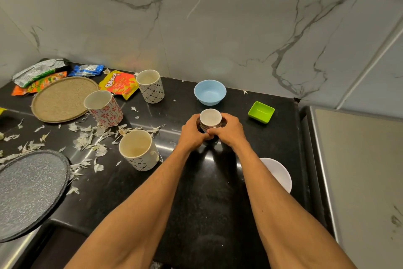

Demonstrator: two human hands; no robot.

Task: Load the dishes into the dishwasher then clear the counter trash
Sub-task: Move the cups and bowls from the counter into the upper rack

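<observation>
Your left hand (193, 132) and right hand (229, 130) both grip the small round white ceramic cup (210, 118) (dark-patterned sides) over the glossy black stone counter (209, 192).

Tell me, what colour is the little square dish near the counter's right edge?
The square dish is bright lime green, clearest in the head view.

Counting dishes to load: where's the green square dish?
Head view, right side: the green square dish sits on the black counter, right of the blue bowl and the held cup.
</observation>
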